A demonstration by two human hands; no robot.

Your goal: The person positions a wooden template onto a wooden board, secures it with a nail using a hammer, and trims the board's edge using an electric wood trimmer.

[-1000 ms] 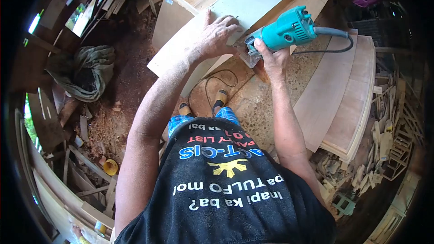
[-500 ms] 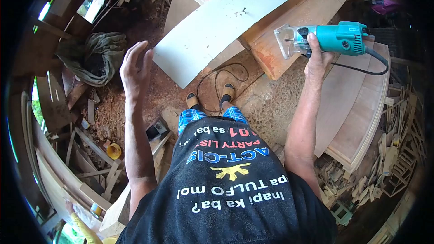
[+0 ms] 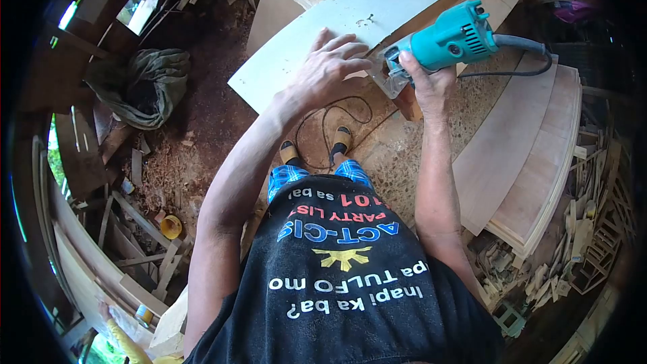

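In a messy wood shop: teal router at the panel's edge, and a very chatty shirt

So the person's right hand (image 3: 435,87) is wrapped tight around the teal router (image 3: 448,37), thumb down near its clear base (image 3: 387,73), which sits at the edge of the pale panel (image 3: 317,44). The left hand (image 3: 330,71) is empty, fingers spread apart over that panel, near the base. Can't tell how firmly it's touching. A dark cord (image 3: 522,42) loops off the router's back end.

The black shirt (image 3: 397,313) is the fun bit: "Inapi ka ba?", "pa TULFO mo", a yellow sun (image 3: 342,257), then "ACT-CIS" in blue and "PARTY LIST" and "101" in red, "sa ba" in white, some of it lost in folds. Blue plaid shorts (image 3: 286,176), tan sandals (image 3: 342,137), wood scraps (image 3: 556,266) piled off to the right.
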